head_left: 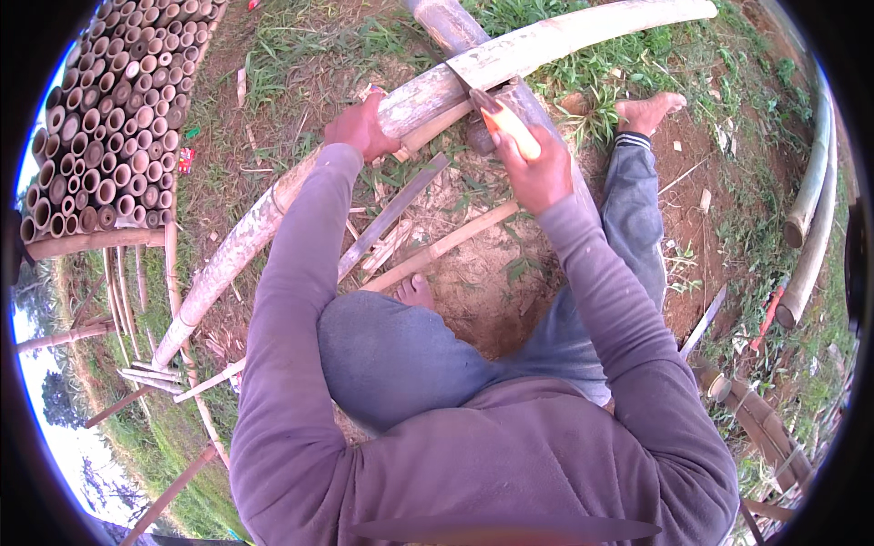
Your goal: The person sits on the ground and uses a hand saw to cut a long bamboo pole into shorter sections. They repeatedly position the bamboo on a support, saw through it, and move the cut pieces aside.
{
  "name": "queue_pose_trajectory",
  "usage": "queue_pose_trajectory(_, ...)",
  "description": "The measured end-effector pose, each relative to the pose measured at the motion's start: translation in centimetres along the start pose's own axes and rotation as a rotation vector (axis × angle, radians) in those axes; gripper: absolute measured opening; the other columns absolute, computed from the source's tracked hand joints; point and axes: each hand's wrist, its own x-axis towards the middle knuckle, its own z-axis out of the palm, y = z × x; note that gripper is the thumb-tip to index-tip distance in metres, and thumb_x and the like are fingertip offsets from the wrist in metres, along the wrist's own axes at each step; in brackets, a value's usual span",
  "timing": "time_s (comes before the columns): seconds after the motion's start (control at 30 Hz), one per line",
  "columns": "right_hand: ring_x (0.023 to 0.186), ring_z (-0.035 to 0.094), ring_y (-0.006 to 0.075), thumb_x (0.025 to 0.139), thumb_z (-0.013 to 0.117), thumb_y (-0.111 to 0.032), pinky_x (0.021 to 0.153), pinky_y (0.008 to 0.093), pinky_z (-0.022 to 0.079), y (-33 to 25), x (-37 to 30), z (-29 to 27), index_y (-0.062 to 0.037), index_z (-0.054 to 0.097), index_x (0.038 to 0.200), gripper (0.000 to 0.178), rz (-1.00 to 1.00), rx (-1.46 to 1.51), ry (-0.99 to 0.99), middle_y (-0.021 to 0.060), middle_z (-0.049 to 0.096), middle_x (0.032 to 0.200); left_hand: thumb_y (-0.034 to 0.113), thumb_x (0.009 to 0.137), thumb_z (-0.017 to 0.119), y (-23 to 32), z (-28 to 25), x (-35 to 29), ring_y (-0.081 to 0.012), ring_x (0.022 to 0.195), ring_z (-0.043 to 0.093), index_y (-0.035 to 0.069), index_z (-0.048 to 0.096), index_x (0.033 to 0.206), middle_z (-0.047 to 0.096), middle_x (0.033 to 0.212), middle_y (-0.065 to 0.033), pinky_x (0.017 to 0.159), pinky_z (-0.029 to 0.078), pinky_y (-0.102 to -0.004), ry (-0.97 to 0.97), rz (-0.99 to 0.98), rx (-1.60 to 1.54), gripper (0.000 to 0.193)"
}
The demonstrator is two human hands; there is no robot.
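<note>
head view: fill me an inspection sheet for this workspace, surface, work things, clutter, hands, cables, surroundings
Surface: bare soil with patches of grass.
Work things: a long pale bamboo pole crosses over a grey pole; the blade of a hand tool, apparently a saw, is at the pale one, seen nearly edge-on, so cut depth cannot be told.
Clutter: split strips between the legs; a bare blade on the ground at right.
Hands: left grip closed around the pale pole; right grip closed on the tool's handle.
Cables: nothing seen.
Surroundings: stacked bamboo tubes upper left; a bare right foot beyond the tool.
</note>
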Motion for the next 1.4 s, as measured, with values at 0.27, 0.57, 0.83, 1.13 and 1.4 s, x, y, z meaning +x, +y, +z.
queue_pose_trajectory(0.27,0.068,0.074,0.0271,0.097,0.082,-0.017,0.065,0.0388,0.057,3.4,-13.2,-7.2,-0.0015,0.073,0.107,0.02,-0.145,0.022,0.082,0.0142,0.074,0.083,0.045,0.066,0.091,-0.5,0.2,0.2,-0.0393,0.114,0.074,0.019,0.049,0.159,0.077,0.124,-0.018,0.1,0.057,-0.0493,-0.004,-0.029,0.009,0.105)
queue_pose_trajectory(0.57,0.066,0.073,0.0325,0.098,0.082,-0.023,0.062,0.0423,0.055,1.4,-5.0,-2.2,-0.0008,0.07,0.101,0.026,-0.082,0.067,0.026,0.0184,0.071,0.077,0.046,0.067,0.09,-1.6,-0.9,0.9,-0.0385,0.112,0.075,0.021,0.05,0.159,0.078,0.122,-0.0168,0.1,0.058,-0.0494,0.024,-0.019,0.013,0.104)
queue_pose_trajectory(0.83,0.066,0.071,0.023,0.098,0.082,-0.019,0.064,0.0383,0.055,3.1,-7.8,-4.3,-0.0017,0.073,0.106,0.021,-0.044,0.024,-0.003,0.0129,0.072,0.079,0.043,0.065,0.091,-0.7,-0.1,0.4,-0.038,0.112,0.075,0.018,0.053,0.157,0.079,0.121,-0.0171,0.1,0.057,-0.0488,-0.022,0.007,-0.015,0.103)
queue_pose_trajectory(1.13,0.075,0.071,0.0201,0.099,0.081,-0.02,0.071,0.036,0.056,8.4,-4.7,1.5,-0.0022,0.071,0.112,0.024,-0.158,0.151,0.009,0.0111,0.072,0.085,0.036,0.061,0.096,-4.5,-1.0,4.8,-0.031,0.124,0.071,0.01,0.058,0.152,0.073,0.137,-0.015,0.11,0.052,-0.0376,-0.317,0.183,-0.35,0.102)
queue_pose_trajectory(1.4,0.119,0.071,0.027,0.101,0.076,-0.015,0.099,0.041,0.056,1.5,-2.6,0.8,0.0039,0.06,0.141,0.046,-0.128,0.155,0.065,0.0211,0.071,0.129,0.038,0.071,0.094,0.0,1.0,1.3,-0.0415,0.117,0.072,0.018,0.049,0.149,0.071,0.128,-0.0194,0.098,0.058,-0.0549,0.09,0.107,0.065,0.093)
